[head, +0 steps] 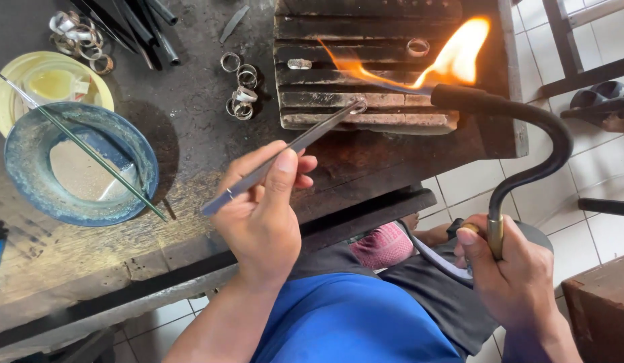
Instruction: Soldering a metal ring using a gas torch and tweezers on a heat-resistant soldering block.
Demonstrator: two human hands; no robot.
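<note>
My left hand [261,215] pinches long steel tweezers [285,149], tips holding a small silver ring [358,105] on the charred block [366,117] ahead; my right hand [510,269] grips the curved black torch [527,128], flame heating it. I judge steadiness matters next.

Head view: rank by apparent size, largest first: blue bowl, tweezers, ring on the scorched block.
1. Blue bowl, widest by far.
2. Tweezers in the left hand: long, thin.
3. Ring, tiny.
Depth differs, so this holds only as seen.

both hands [261,215] [510,265] raised, fingers curled closed.
</note>
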